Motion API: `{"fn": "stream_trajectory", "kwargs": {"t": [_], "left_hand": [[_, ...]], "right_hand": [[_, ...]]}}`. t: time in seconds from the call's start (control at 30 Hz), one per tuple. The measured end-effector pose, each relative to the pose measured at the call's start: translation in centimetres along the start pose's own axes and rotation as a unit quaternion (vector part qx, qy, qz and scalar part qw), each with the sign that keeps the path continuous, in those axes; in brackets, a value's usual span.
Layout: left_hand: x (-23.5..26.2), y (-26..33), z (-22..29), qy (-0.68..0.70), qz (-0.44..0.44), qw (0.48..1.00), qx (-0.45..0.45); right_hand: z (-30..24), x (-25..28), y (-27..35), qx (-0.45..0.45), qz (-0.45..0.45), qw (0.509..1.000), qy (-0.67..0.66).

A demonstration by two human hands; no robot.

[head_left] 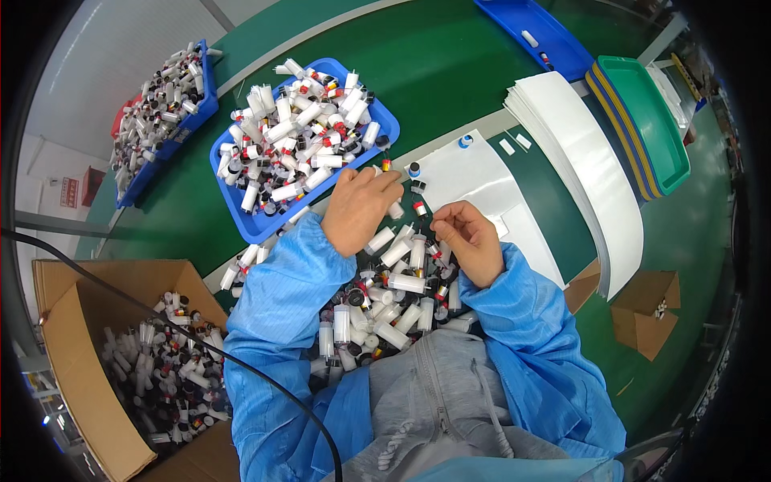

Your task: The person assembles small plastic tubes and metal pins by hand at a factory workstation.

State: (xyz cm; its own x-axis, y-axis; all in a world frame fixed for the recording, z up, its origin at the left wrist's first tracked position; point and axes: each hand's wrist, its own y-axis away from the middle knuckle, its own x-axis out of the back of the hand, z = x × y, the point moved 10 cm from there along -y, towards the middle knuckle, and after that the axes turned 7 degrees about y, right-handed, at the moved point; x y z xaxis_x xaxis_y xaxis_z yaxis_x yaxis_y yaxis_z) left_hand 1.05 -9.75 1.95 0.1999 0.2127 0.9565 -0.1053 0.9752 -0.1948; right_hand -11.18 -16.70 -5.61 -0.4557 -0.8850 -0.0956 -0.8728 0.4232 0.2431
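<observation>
My left hand lay knuckles-up on the green table, fingers curled and pressed together over a small white tube just beside the blue tray heaped with tubes. My right hand was pinched thumb to forefinger, though on what I could not tell. Between both hands stood a red-banded vial. A pile of white tubes lay against my lap, and a cardboard box of tubes sat at my left.
</observation>
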Motion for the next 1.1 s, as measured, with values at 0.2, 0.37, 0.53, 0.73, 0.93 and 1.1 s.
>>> {"fn": "stream_trajectory", "kwargs": {"t": [0.2, 0.37, 0.53, 0.73, 0.93, 1.1], "left_hand": [[5.6, -1.2, 4.6, 0.353, -0.013, 0.935, -0.014], [2.2, 0.1, 7.4, 0.649, -0.13, 0.748, 0.047], [-0.7, 0.9, 5.8, 0.627, -0.073, 0.767, 0.113], [4.3, 0.1, 4.6, 0.274, 0.116, 0.953, 0.063], [0.3, 0.2, 5.4, 0.736, -0.026, 0.665, 0.124], [0.1, 0.5, 5.6, 0.768, -0.018, 0.624, 0.143]], "right_hand": [[-10.5, -0.7, 3.4, 0.268, 0.093, 0.931, 0.231], [-13.0, -2.1, 5.0, 0.328, -0.03, 0.934, 0.135], [-11.0, 0.2, 3.8, 0.233, -0.009, 0.972, -0.037], [-10.0, 0.4, 3.7, 0.241, 0.018, 0.97, -0.016], [-9.5, 0.5, 3.4, 0.219, -0.007, 0.968, -0.126], [-10.4, 1.5, 3.6, 0.263, 0.024, 0.963, -0.06]]}}
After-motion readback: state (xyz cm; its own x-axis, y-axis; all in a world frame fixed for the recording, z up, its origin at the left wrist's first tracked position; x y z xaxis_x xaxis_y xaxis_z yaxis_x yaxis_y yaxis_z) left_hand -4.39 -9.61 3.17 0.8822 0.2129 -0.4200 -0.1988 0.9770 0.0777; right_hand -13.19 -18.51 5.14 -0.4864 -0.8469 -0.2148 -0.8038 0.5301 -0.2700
